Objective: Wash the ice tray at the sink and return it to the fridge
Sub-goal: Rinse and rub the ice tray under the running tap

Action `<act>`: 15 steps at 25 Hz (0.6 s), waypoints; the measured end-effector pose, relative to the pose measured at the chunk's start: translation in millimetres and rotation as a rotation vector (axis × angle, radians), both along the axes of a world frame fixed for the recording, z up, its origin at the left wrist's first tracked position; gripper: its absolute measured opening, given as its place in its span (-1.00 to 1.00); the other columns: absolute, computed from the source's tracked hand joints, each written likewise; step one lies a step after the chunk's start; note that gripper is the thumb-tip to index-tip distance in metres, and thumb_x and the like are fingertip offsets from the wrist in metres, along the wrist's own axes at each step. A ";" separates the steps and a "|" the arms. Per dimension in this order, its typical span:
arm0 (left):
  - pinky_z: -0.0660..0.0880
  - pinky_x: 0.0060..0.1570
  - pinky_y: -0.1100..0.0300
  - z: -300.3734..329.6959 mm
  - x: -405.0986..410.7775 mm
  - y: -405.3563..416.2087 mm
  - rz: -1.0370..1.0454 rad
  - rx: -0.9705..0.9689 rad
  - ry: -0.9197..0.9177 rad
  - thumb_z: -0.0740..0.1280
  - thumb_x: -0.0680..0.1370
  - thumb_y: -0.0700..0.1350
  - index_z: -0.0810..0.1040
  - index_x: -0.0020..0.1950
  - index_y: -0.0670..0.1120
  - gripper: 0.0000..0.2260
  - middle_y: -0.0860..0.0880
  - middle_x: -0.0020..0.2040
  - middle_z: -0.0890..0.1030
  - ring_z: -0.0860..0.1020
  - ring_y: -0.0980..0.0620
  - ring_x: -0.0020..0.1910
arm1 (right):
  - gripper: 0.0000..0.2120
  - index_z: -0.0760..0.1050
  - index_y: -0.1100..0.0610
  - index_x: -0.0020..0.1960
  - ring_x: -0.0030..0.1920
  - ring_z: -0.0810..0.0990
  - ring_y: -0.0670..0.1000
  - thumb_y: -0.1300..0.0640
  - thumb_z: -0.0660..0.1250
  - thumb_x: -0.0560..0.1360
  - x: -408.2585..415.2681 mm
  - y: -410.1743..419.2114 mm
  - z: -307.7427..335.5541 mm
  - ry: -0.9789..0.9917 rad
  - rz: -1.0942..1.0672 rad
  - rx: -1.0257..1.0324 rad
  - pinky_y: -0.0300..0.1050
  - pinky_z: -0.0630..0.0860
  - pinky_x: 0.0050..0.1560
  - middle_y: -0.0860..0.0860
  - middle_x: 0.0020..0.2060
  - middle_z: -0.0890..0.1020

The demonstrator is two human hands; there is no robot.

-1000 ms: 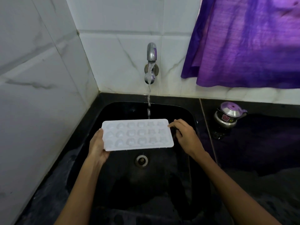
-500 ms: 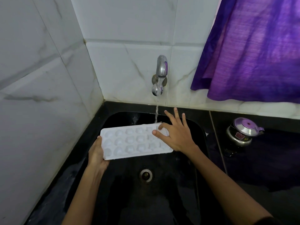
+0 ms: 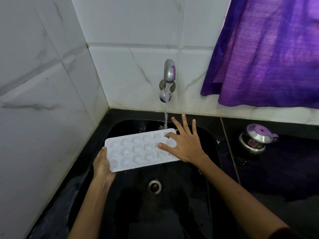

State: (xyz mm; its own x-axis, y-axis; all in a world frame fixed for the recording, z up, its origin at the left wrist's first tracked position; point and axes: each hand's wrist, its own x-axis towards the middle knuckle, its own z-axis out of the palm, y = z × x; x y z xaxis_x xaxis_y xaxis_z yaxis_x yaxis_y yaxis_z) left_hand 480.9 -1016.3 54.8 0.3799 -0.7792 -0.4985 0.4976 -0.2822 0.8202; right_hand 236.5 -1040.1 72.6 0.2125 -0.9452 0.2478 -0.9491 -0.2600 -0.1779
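A white ice tray [image 3: 138,150] with several rounded cells is held flat over the black sink [image 3: 172,213]. My left hand [image 3: 102,165] grips its left end from below. My right hand [image 3: 186,144] lies on the tray's right end with fingers spread; thumb and forefinger touch the cells. Water runs from the steel tap [image 3: 168,78] onto the tray's far right corner.
White marble-look tiles close in on the left and behind. A purple curtain [image 3: 267,52] hangs at upper right. A small steel kettle [image 3: 255,140] stands on the dark counter right of the sink. The drain [image 3: 154,186] lies below the tray.
My right hand let go of the tray's right edge and spread its fingers on top of the tray. The tray's far corner moved under the stream.
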 end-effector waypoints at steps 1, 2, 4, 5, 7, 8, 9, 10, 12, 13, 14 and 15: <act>0.55 -0.36 0.10 1.4 0.0 -0.4 0.000 -0.003 -0.011 0.14 0.63 -0.03 0.55 0.11 -0.13 -0.74 -0.14 0.07 0.62 0.61 -0.10 -0.12 | -0.12 0.56 -0.15 0.11 0.52 -0.24 0.11 -0.58 -0.29 0.24 0.6 0.1 -0.7 0.009 0.002 0.005 0.21 -0.42 0.41 0.02 0.53 0.10; 0.55 -0.33 0.08 2.2 -0.1 -0.8 -0.003 -0.006 -0.017 0.15 0.63 -0.03 0.55 0.14 -0.14 -0.73 -0.15 0.08 0.62 0.61 -0.11 -0.12 | -0.13 0.57 -0.14 0.07 0.52 -0.24 0.11 -0.58 -0.28 0.25 1.2 -0.1 -0.5 0.006 -0.002 0.009 0.21 -0.43 0.41 0.02 0.53 0.11; 0.54 -0.30 0.06 2.5 -0.6 -1.9 -0.010 -0.006 -0.015 0.15 0.63 -0.02 0.53 0.21 -0.15 -0.70 -0.16 0.11 0.62 0.62 -0.12 -0.09 | -0.17 0.57 -0.13 0.01 0.52 -0.25 0.11 -0.58 -0.26 0.26 1.9 -1.7 0.5 -0.018 -0.026 0.002 0.19 -0.46 0.39 0.01 0.52 0.12; 0.55 -0.31 0.07 2.7 -0.5 -3.2 -0.012 -0.007 -0.010 0.15 0.63 -0.02 0.52 0.24 -0.15 -0.69 -0.16 0.13 0.62 0.62 -0.12 -0.08 | -0.17 0.56 -0.13 0.03 0.52 -0.25 0.11 -0.57 -0.26 0.26 2.0 -2.7 1.1 -0.021 -0.035 -0.006 0.19 -0.47 0.39 0.01 0.53 0.12; 0.57 -0.35 0.09 4.7 -0.1 -5.5 0.003 -0.008 -0.001 0.16 0.63 -0.02 0.51 0.26 -0.16 -0.69 -0.15 0.13 0.62 0.62 -0.11 -0.10 | -0.14 0.56 -0.13 0.09 0.52 -0.27 0.10 -0.57 -0.29 0.26 2.8 -3.1 1.4 -0.006 -0.032 -0.022 0.20 -0.46 0.39 0.00 0.53 0.12; 0.57 -0.36 0.09 5.4 0.1 -6.3 0.011 -0.007 0.005 0.17 0.63 -0.02 0.51 0.26 -0.16 -0.69 -0.15 0.12 0.61 0.61 -0.10 -0.11 | -0.14 0.56 -0.13 0.10 0.51 -0.28 0.07 -0.56 -0.29 0.27 2.9 -2.3 1.3 -0.003 -0.028 -0.033 0.19 -0.46 0.39 0.00 0.52 0.14; 0.57 -0.37 0.10 5.7 -0.1 -7.1 0.012 -0.005 0.013 0.17 0.63 -0.02 0.51 0.26 -0.17 -0.68 -0.15 0.12 0.61 0.61 -0.10 -0.11 | -0.15 0.57 -0.12 0.08 0.50 -0.30 0.05 -0.56 -0.28 0.28 2.7 -1.7 0.3 -0.009 -0.029 -0.049 0.18 -0.46 0.40 0.01 0.52 0.16; 0.57 -0.39 0.10 6.2 -0.8 -7.4 0.009 -0.005 0.021 0.17 0.63 -0.02 0.51 0.26 -0.17 -0.68 -0.16 0.11 0.62 0.61 -0.11 -0.11 | -0.16 0.58 -0.11 0.06 0.49 -0.30 0.03 -0.56 -0.27 0.30 2.3 -1.0 -0.8 -0.020 -0.035 -0.065 0.17 -0.47 0.39 0.01 0.51 0.18; 0.57 -0.46 0.13 6.8 -1.5 -8.6 0.003 -0.010 0.047 0.17 0.63 -0.03 0.52 0.22 -0.18 -0.70 -0.16 0.07 0.62 0.61 -0.11 -0.14 | -0.17 0.58 -0.12 0.05 0.49 -0.28 0.06 -0.55 -0.26 0.32 1.2 -0.1 -2.5 -0.029 -0.055 -0.089 0.18 -0.47 0.39 0.02 0.51 0.17; 0.57 -0.48 0.14 6.8 -1.6 -9.5 0.004 -0.012 0.063 0.17 0.63 -0.04 0.53 0.19 -0.18 -0.72 -0.15 0.04 0.63 0.61 -0.10 -0.15 | -0.18 0.58 -0.13 0.07 0.50 -0.27 0.09 -0.55 -0.26 0.32 0.9 0.4 -2.7 -0.022 -0.061 -0.095 0.20 -0.47 0.39 0.02 0.52 0.15; 0.58 -0.48 0.13 7.2 -1.9 -9.9 0.008 -0.011 0.078 0.18 0.62 -0.05 0.53 0.17 -0.17 -0.74 -0.14 0.02 0.63 0.61 -0.10 -0.16 | -0.17 0.58 -0.14 0.09 0.51 -0.26 0.11 -0.55 -0.27 0.32 0.6 0.7 -2.4 -0.011 -0.062 -0.097 0.21 -0.47 0.39 0.02 0.52 0.14; 0.59 -0.47 0.12 6.4 -1.8 -10.6 0.012 -0.006 0.087 0.19 0.62 -0.05 0.53 0.15 -0.16 -0.76 -0.14 0.01 0.63 0.61 -0.11 -0.15 | -0.17 0.58 -0.13 0.10 0.51 -0.26 0.12 -0.55 -0.27 0.32 0.4 1.2 -2.1 -0.004 -0.059 -0.098 0.21 -0.47 0.39 0.02 0.52 0.14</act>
